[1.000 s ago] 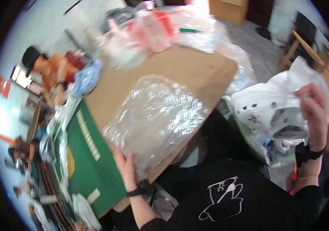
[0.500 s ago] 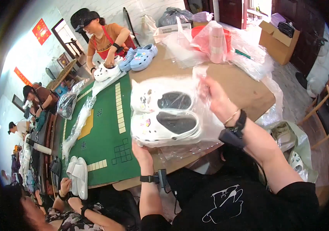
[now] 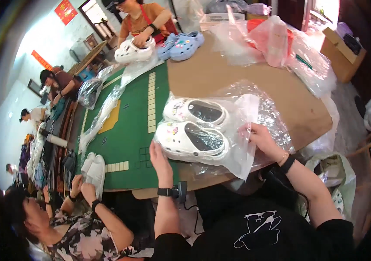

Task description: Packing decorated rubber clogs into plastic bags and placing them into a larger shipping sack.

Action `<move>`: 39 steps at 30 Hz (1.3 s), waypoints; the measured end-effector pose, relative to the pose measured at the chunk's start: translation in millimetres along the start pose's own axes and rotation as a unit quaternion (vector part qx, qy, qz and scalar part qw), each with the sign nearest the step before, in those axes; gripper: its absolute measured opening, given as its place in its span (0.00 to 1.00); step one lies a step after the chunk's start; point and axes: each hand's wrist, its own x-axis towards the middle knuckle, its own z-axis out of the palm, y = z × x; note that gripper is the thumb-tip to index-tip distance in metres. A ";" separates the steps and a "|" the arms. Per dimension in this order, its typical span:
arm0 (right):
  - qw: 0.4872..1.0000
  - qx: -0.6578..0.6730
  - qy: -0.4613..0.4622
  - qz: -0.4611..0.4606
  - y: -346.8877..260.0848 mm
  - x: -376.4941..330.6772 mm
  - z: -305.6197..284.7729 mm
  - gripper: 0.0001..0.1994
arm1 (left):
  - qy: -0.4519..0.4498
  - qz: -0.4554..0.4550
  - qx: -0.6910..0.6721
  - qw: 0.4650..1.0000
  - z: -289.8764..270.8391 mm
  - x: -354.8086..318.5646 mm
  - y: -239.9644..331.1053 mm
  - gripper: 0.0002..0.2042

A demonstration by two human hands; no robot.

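In the head view, the pair of white clogs (image 3: 194, 128) now lies side by side on the table (image 3: 220, 74), inside a clear plastic bag (image 3: 242, 130), where a second ago only empty crinkled film lay there and the shoes were off to the person's right. The left hand (image 3: 159, 158) rests with fingers together against the near clog's heel end, while the right hand (image 3: 257, 135) pinches the bag's open flap. Judged from this, loading is done and closing the bag remains; across the green mat (image 3: 129, 126), co-workers handle other white and blue clogs (image 3: 181, 43).
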 end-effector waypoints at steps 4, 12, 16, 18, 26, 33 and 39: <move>0.898 -0.215 0.059 -0.378 -29.3 25.9 21.4 0.24 | 0.006 -0.032 -0.008 0.999 9.6 -7.0 9.4 0.21; 0.832 -0.433 0.027 -0.346 -28.5 64.7 43.3 0.19 | -0.027 -0.034 -0.053 0.998 -25.4 5.9 0.5 0.20; 0.850 -0.420 -0.001 -0.319 -55.8 61.1 39.4 0.15 | 0.006 -0.052 -0.121 0.991 -43.0 19.2 0.4 0.20; 0.855 -0.405 -0.003 -0.325 -56.8 62.2 42.9 0.14 | -0.025 -0.019 -0.164 0.986 -62.9 22.8 -0.9 0.20; 0.871 -0.377 0.065 -0.308 -36.2 61.1 61.5 0.12 | 0.009 -0.043 -0.260 0.965 -47.3 24.4 10.2 0.22; 0.865 -0.409 0.087 -0.279 -57.9 42.7 93.6 0.17 | -0.029 0.326 0.415 0.849 21.2 24.0 41.5 0.24; 0.829 -0.368 0.057 -0.417 -33.9 47.5 86.3 0.24 | -0.152 0.318 0.504 0.788 55.9 34.2 38.0 0.20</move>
